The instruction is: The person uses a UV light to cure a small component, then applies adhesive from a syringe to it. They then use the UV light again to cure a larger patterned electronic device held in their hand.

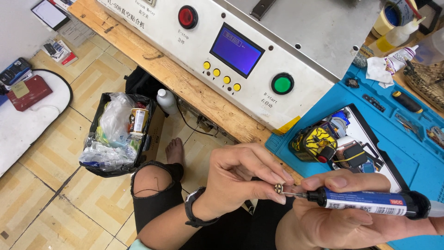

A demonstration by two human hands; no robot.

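Left hand (pixel 236 178) pinches a small round part (pixel 278 188) by its edge, face turned to the needle tip; right hand (pixel 323 217), closed round the glue tube (pixel 365 202), steadies it w/ thumb just beside the part.

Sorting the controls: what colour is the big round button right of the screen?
Green button, clearest in the head view.

Your wooden bench (pixel 152 60) runs diagonally, carries white machine (pixel 259 51) with screen, red and green buttons. Blue work mat (pixel 416 153) lies just beside machine; on it you have black tray (pixel 370 134) of small parts, screwdriver (pixel 407 101), crumpled tissue (pixel 379 70). Tiled floor (pixel 55 185) below holds full bin (pixel 118 134), white bottle (pixel 166 101).
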